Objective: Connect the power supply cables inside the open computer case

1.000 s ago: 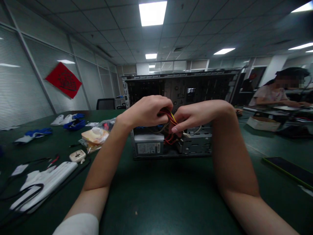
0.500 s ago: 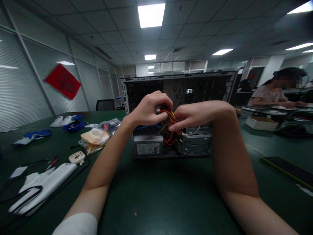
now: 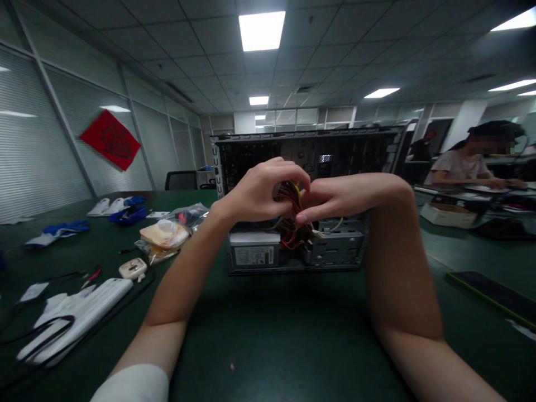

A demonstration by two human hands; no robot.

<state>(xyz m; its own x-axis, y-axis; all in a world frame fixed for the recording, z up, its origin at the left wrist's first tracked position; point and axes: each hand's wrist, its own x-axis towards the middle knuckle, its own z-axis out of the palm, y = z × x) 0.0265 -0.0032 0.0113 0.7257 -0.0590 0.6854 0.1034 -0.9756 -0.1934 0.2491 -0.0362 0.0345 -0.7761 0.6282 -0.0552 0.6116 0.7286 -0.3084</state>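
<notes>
An open computer case (image 3: 310,134) stands on the green table, its inside facing me. A bundle of red, yellow and black power cables (image 3: 290,196) rises out of it between my hands. My left hand (image 3: 268,190) curls around the bundle from the left, thumb below and fingers over the top. From the right, my right hand (image 3: 326,198) closes on the same cables, thumb forward; its other fingertips are partly hidden. Below my left hand sits the silver power supply (image 3: 254,250), with a label on its side. A grey metal drive cage (image 3: 337,248) is at the lower right.
Left on the table lie a white power strip (image 3: 92,312), a small beige plug adapter (image 3: 133,269), a plastic bag (image 3: 165,234) and blue-white gloves (image 3: 58,231). On the right are a dark green-edged mat (image 3: 492,296), a cardboard box (image 3: 448,213) and a seated person (image 3: 460,164).
My left hand has shifted slightly right along the cables, closer to my right hand. The connector end seen at its thumb before is now out of sight. The camera view has tilted slightly.
</notes>
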